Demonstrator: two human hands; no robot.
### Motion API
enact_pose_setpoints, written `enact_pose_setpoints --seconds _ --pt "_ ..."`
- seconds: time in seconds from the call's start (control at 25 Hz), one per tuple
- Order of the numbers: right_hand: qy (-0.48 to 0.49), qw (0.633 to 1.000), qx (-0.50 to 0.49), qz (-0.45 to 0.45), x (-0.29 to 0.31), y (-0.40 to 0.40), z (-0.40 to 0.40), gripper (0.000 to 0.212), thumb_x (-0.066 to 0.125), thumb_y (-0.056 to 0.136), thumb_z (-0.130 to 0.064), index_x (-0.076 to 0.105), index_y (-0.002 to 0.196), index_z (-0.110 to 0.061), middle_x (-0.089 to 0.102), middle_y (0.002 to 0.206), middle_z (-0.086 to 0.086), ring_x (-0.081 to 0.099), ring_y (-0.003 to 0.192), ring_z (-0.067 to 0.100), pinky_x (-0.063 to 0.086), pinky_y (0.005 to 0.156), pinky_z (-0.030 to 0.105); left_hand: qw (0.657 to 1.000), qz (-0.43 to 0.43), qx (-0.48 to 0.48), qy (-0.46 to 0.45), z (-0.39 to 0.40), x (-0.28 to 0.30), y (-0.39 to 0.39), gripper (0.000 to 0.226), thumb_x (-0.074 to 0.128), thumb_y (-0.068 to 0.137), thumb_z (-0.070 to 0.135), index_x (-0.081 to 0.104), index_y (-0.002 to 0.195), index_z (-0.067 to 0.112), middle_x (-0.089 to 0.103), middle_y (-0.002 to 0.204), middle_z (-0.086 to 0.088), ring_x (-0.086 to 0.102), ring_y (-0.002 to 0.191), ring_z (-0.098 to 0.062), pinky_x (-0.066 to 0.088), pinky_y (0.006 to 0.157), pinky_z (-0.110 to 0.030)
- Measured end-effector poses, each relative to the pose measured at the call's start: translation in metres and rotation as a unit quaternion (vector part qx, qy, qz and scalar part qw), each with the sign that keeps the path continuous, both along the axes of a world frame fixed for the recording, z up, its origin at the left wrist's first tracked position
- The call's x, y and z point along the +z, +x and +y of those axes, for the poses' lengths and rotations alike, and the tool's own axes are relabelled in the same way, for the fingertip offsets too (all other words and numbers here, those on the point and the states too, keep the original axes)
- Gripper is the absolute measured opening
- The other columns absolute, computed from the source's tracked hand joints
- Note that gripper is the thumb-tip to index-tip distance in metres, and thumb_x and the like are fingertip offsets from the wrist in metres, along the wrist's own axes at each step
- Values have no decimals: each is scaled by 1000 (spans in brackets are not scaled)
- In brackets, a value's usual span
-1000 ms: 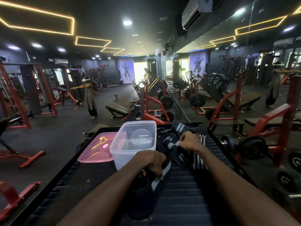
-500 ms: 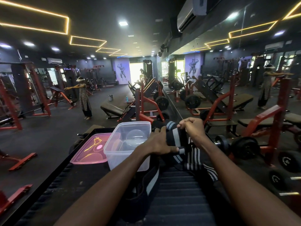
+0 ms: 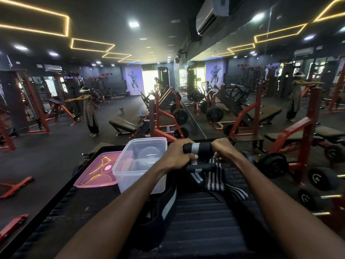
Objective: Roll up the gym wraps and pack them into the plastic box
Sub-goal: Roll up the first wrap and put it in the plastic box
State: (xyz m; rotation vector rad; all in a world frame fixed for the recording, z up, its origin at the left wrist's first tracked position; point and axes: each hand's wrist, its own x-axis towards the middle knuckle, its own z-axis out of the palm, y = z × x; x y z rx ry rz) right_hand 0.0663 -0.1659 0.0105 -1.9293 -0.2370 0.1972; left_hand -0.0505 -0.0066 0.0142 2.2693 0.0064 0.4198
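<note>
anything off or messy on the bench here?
Nothing damaged or spilled. The only untidy bit: loose striped wraps lie in a crumpled heap beside the clear plastic box, not yet rolled. Both hands, left and right, grip one wrap. The pink lid lies flat beside the box.

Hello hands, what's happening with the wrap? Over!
Left hand and right hand both gripping the striped wrap, held up, tail hanging. Plastic box open, no wraps inside. Nothing in the way.
</note>
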Motion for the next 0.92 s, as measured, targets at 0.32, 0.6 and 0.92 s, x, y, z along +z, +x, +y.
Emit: enact_pose_setpoints --seconds 0.32,0.6,0.92 --pt "87 991 55 88 -20 -11 8 22 54 79 10 53 80 -12 47 62 7 45 48 18 39 37 21 967 126 -132 -180 21 9 -27 22 69 65 16 72 85 8 68 91 -11 61 91 -26 46 79 -34" --pt "137 976 43 164 -16 -17 16 19 59 64 -8 64 82 -11 66 88 14 63 76 30 51 65 37 962 246 -103 -54 14 -8 -38 23 74 89 19 66 103 3 70 92 -13 70 73 -18 56 66 -28" --pt "219 960 -23 173 -27 -33 18 26 47 72 5 63 90 -5 62 83 13 61 68 26 52 55 29 976 200 -82 19 -2 -19 -44 51 73 88 19 43 128 14 62 82 -2 61 61 -11 49 53 -21"
